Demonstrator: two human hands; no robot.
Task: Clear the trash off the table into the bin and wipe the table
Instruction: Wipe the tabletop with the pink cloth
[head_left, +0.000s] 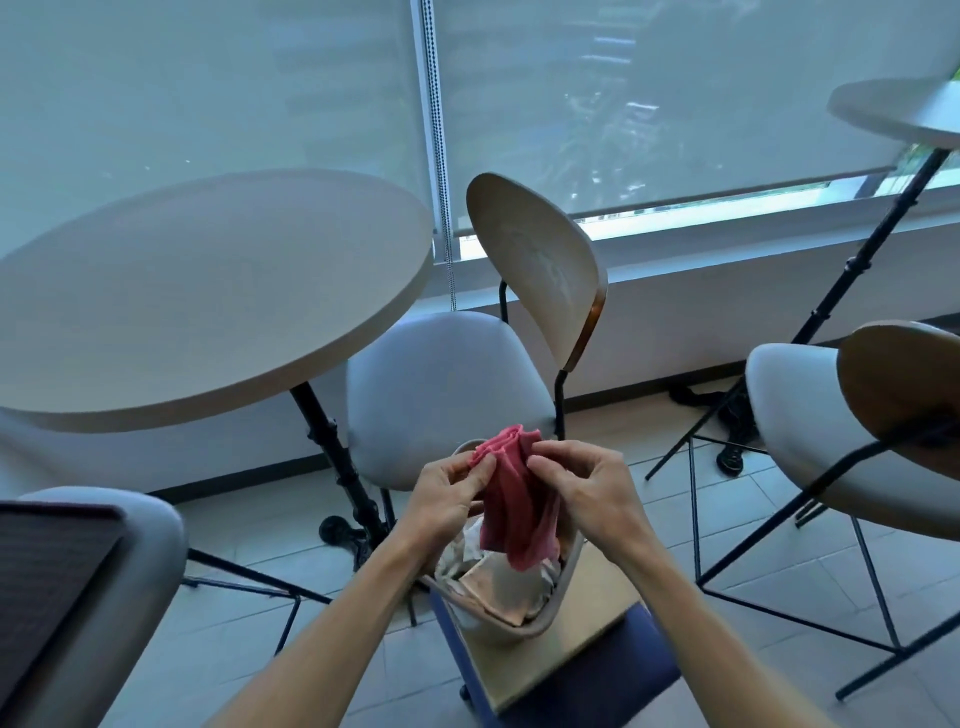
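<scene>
Item: crumpled pink-red wiping cloth, gathered into vertical folds, held in the air directly above the bin, its lower end hanging down to the trash.
Left hand: grip narrow, fingertips pinching the cloth's upper left edge.
Right hand: grip narrow, fingers curled and pinching the cloth's upper right edge.
Small beige round-rimmed waste bin: below both hands, tilted, resting on a tan board over a blue stool; holds crumpled pale paper trash.
Round pale beige desk on a black pedestal: left of the hands, top bare.
Grey-cushioned chair with curved wooden back: just behind the bin, beside the desk.
Second matching chair: right.
White roller blinds: across the window behind.
</scene>
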